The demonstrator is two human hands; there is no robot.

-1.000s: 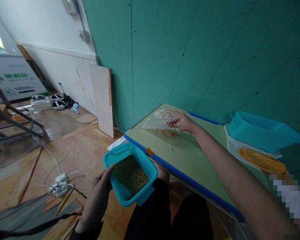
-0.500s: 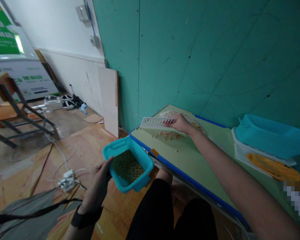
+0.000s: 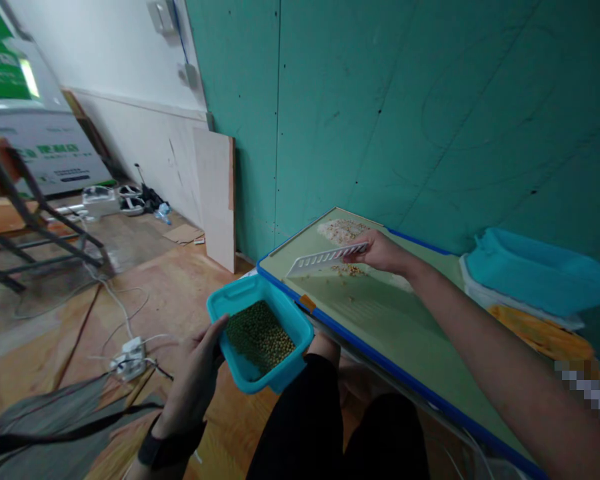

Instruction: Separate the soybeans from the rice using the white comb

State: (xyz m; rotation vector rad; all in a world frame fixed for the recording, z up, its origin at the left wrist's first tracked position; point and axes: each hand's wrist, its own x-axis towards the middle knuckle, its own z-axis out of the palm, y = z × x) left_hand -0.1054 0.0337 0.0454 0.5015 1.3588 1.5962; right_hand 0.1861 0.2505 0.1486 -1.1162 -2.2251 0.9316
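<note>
My left hand (image 3: 196,381) grips the near end of a teal plastic tub (image 3: 260,339) half full of small green beans, held below the table's front edge over my lap. My right hand (image 3: 380,252) reaches across the green table (image 3: 380,327) and is closed on one end of a white slotted scraper (image 3: 325,259). The scraper lies on edge, angled toward the table's left corner. Loose yellow beans (image 3: 349,269) lie just behind it, and a larger pale pile of beans (image 3: 341,230) sits at the far corner.
A teal tub (image 3: 540,270) stacked on a white tray stands at the table's right, with a yellow object (image 3: 540,333) in front. The table has a blue rim. On the wooden floor left lie a power strip (image 3: 130,355), cables and a metal frame.
My right hand has swept the scraper toward me and tilted it, pushing the yellow beans closer to the near left edge. The teal tub has stayed beneath the edge.
</note>
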